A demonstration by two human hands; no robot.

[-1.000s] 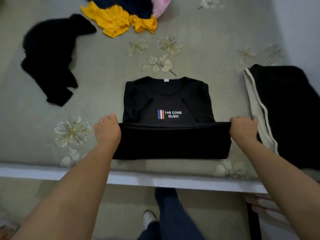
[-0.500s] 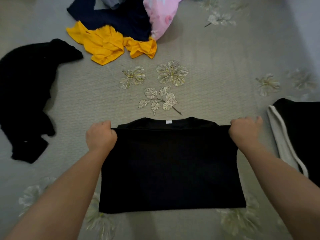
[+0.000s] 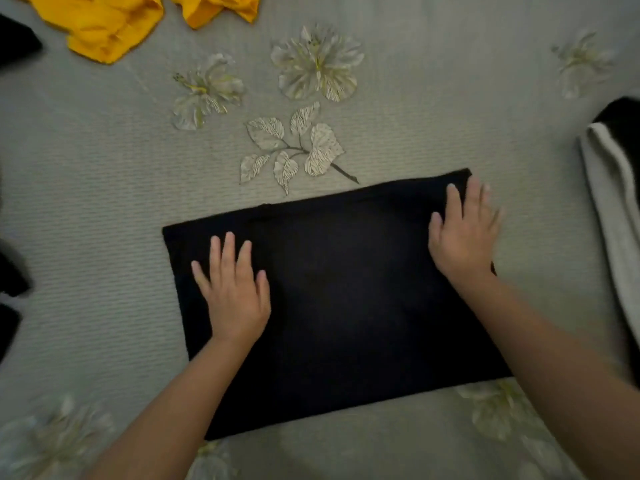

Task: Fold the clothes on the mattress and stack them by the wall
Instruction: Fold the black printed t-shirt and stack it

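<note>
Two bare forearms w/ hands in view, nothing else of the person. Left hand (image 3: 232, 293) sits lower centre-left of frame, forearm running off the bottom left edge. Right hand (image 3: 463, 233) sits centre-right, forearm running off the lower right corner. No sleeves visible on either arm up to the frame edge, so whatever top is worn is short-sleeved or cut off by the frame; can't tell which. Nails short, plain. Right forearm looks broader, being nearer the lens.

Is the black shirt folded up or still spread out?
Folded: the black shirt lies as a flat rectangle, both hands pressing it.
</note>
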